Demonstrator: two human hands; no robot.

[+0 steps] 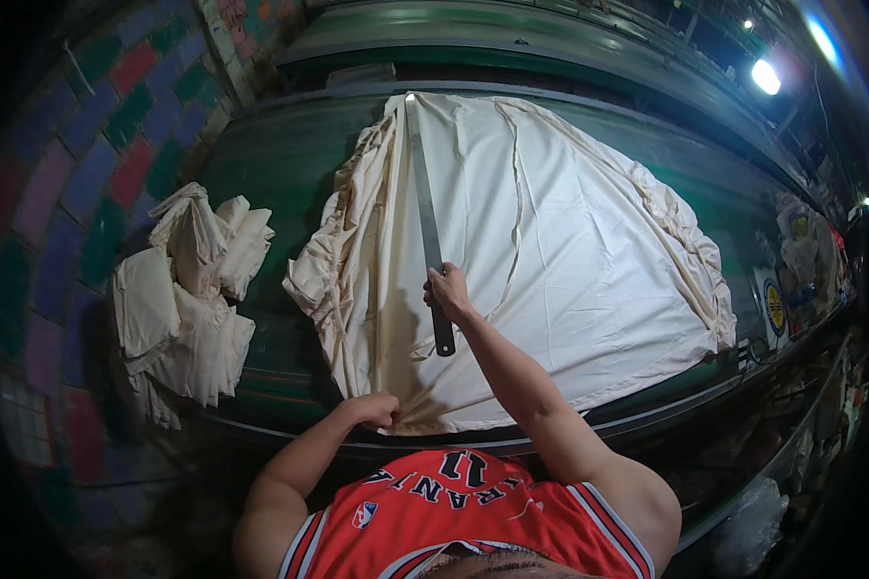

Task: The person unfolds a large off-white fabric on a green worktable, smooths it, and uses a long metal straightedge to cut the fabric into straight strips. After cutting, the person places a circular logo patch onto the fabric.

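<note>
A large cream cloth [589, 261] lies spread over the green table, its left and right edges gathered and ruffled. Across its left part runs a long metal ruler [423, 183], from the far edge toward me, with a hole in its near end. My right hand [446, 292] is closed around the ruler's lower part. At the cloth's near left corner, my left hand [377, 409] is closed on the fabric edge; its fingertips are partly hidden. A loose cord-like strip or seam [517, 193] winds down the middle of the cloth.
Folded cream cloths [188, 289] are piled on the table's left end. A painted brick wall [97, 145] stands to the left. Beyond are more long green tables [434, 34]. At the right sit bundled items [806, 241] and clear plastic [748, 526] lower down.
</note>
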